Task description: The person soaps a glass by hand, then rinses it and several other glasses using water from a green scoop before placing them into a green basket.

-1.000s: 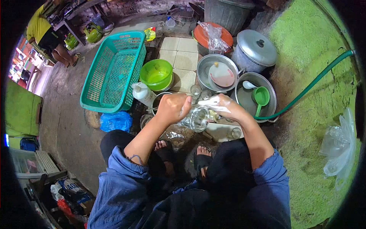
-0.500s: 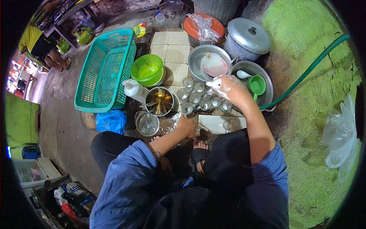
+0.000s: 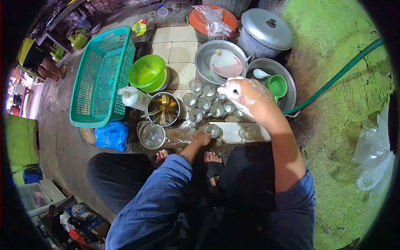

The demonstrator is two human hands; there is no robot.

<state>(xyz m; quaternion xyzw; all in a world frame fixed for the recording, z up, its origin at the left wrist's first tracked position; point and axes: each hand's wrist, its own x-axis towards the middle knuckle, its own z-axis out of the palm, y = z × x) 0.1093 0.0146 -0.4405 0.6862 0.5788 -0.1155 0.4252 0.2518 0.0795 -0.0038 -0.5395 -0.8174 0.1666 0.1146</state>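
Note:
My left hand point(image 3: 203, 138) is low in the middle, its fingers closed on a glass mug point(image 3: 213, 130) at the edge of a white tile. Foam covers my right hand point(image 3: 254, 95), which is closed around a white foamy wad point(image 3: 230, 88); its exact kind is hidden by suds. Beneath and left of that hand stand several clear glass mugs point(image 3: 204, 103) in a cluster, partly covered by it. Another glass mug point(image 3: 248, 132) rests on the white tile point(image 3: 231, 133), right of my left hand.
Left are a teal basket point(image 3: 77, 98), green basin point(image 3: 146, 73), white bottle point(image 3: 135, 99), pot of cutlery point(image 3: 163, 109) and bowl of water point(image 3: 151, 135). Behind stand metal basins point(image 3: 201, 62) and a lidded pot point(image 3: 266, 31). A green hose point(image 3: 329, 85) crosses right. A person point(image 3: 39, 62) stands far left.
My left hand has moved slightly forward, and the glass mug in it now shows on the tile. My right hand has turned and stays above the mugs. The view has shifted a little.

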